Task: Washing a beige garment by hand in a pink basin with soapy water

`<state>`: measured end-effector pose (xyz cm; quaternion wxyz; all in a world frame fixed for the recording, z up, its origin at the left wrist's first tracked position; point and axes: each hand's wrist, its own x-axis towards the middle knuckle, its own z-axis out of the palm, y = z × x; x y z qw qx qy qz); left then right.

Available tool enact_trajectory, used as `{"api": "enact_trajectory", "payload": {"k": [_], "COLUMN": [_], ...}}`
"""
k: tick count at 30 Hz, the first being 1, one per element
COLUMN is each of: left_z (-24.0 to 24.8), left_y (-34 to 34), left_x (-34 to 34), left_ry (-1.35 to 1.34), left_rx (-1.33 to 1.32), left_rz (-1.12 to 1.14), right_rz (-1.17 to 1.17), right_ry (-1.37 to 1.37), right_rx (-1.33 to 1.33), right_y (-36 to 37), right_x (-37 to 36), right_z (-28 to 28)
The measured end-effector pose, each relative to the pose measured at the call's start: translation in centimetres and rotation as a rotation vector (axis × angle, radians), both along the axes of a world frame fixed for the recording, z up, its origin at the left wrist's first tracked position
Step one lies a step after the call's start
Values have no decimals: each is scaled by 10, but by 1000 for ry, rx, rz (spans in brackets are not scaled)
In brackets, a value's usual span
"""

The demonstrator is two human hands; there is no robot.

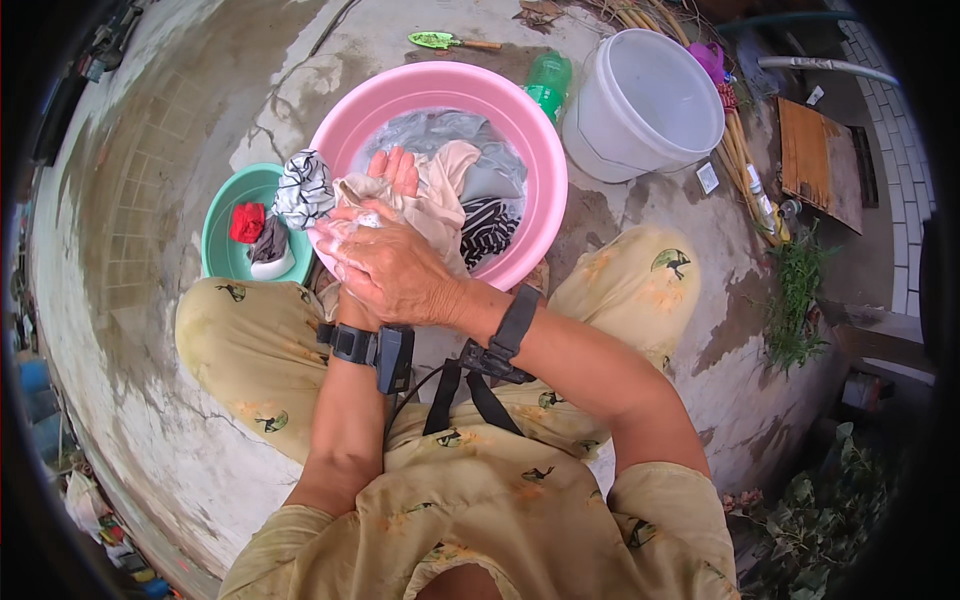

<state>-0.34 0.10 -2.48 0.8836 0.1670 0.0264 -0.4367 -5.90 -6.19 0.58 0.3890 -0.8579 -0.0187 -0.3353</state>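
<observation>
A pale pink-beige cloth [440,195] hangs at the near side of a pink basin [541,190], partly inside it. My left hand [396,168] lies palm up with fingers stretched out, and the cloth covers much of its palm. Across it from the right comes my right hand [395,262], its fingers bent over and closed on the cloth near my left wrist. White lather clings around the fingers. Grey garments [440,128] soak in the basin's sudsy water, beside a black-and-white striped cloth [488,232].
A small green basin [222,235] at left holds a red cloth [247,222] and a dark cloth; a black-and-white patterned cloth [303,190] rests between the basins. Beyond are a green bottle [549,82], a white bucket [605,130] and a green trowel [435,40]. Poles [745,165] lie right.
</observation>
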Motion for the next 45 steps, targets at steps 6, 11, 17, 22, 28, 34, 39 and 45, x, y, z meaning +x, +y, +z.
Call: {"api": "enact_trajectory", "payload": {"k": [6,11,17,22,28,34,39,45], "left_z": [10,28,23,8,16,1,-12,-12], "left_y": [-1,-1,-16,-7,-8,-30,-39,-30], "left_x": [2,-3,-17,0,-8,-27,-49,-46], "left_ry": [73,-18,104,-29,231,322,-879,-556], "left_rx": [62,-51,242,-159,-32,-332,882,711], "left_rz": [-199,18,-94,26,-158,-184,410,162], "right_rz": [-283,10,-279,-23,-258,77,-151,-269], "right_ry": [353,76,278,205,324,75,158,277], "right_rx": [340,36,8,-18,-296,69,1063,1276], "right_y": [-46,7,-44,-25,-34,-16,-41,-52], "right_x": [9,-3,9,5,6,2,17,29], "right_z": [12,6,-12,-8,6,30,35,34]}}
